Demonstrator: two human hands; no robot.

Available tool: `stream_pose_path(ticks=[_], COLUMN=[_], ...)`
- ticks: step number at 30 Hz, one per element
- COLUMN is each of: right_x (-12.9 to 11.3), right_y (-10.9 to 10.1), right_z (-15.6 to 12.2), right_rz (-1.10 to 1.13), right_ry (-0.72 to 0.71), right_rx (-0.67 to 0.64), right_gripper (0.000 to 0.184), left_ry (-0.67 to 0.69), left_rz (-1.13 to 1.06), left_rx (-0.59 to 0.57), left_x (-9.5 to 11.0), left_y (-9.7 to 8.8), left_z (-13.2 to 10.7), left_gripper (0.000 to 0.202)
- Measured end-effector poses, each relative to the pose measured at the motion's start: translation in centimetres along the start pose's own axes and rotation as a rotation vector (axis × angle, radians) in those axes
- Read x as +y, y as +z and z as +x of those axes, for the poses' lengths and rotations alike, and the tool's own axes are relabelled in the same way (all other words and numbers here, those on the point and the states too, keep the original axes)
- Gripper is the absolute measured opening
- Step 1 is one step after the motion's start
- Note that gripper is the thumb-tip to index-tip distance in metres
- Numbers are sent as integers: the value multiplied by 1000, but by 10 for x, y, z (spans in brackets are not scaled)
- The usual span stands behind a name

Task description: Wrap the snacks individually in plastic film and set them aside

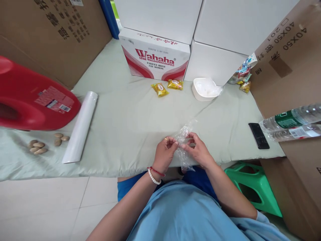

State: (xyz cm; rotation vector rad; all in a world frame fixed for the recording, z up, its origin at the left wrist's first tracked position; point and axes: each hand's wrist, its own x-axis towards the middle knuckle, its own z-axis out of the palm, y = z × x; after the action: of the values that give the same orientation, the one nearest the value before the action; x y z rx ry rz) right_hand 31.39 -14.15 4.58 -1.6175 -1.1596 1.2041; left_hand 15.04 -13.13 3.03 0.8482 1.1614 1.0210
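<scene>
Both my hands meet over the front edge of the cloth-covered table, pinching a crumpled clear plastic bag (pixel 187 157). My left hand (pixel 165 152), with a red cord and a white bead bracelet at the wrist, has thumb and fingertips closed on the plastic. From the other side my right hand (pixel 199 150) grips it between thumb and bent fingers. Part of the bag rises above the hands and part hangs below them toward my lap. Farther back lie two yellow wrapped snacks (pixel 159 89), and beside them stands a white bowl (pixel 200 95) holding clear plastic.
A red jug (pixel 37 97), a white roll (pixel 81 127) and several brown nuts or stones (pixel 37 146) are at left. A Wahaha carton (pixel 155 55) stands behind. At right are a phone (pixel 259 135), two bottles (pixel 288 118) and, below, a green stool (pixel 258 187).
</scene>
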Motion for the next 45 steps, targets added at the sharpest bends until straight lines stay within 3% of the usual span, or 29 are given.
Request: stream_pose_path(ticks=[3,5,8,11,15,20,23,26,29,34,38,42,45], right_x=[9,15,21,25,24,9,4,6,11,14,9,4,5], right_y=[-8,-15,-30,-42,-38,-7,7,12,8,-9,-21,-31,-36], right_z=[-2,-1,1,1,0,16,32,43,45,41,39,38,38], right_rz=[-20,42,172,246,188,86,-62,-160,-23,200,241,260,255], right_ry=[15,39,83,127,176,245,188,77,78,171,211,209,209], right_rx=[-7,28,118,174,102,-105,-144,-169,-163,-102,-80,-68,-50], right_gripper=[46,33,37,47,57,65,56,30,24,40,45,46,46], left_ry=[-115,-180,-206,-183,-114,-136,-118,-104,-127,-153,-148,-35,-10], left_rz=[-188,-317,-356,-308,-218,-147,-154,-237,-352,-419,-398,-321,-131], left_rx=[8,89,269,360,297,176,194,252,336,387,399,428,409], left_x=[4,8,15,22,26,16,9,8,11,16,20,22,16], left_y=[-4,-12,-31,-49,-56,-49,-47,-48,-57,-74,-74,-79,-99], left_z=[5,12,26,36,37,31,28,28,32,43,48,44,29], left_gripper=[35,39,37,34,34,35,36,39,42,31,27,34,36])
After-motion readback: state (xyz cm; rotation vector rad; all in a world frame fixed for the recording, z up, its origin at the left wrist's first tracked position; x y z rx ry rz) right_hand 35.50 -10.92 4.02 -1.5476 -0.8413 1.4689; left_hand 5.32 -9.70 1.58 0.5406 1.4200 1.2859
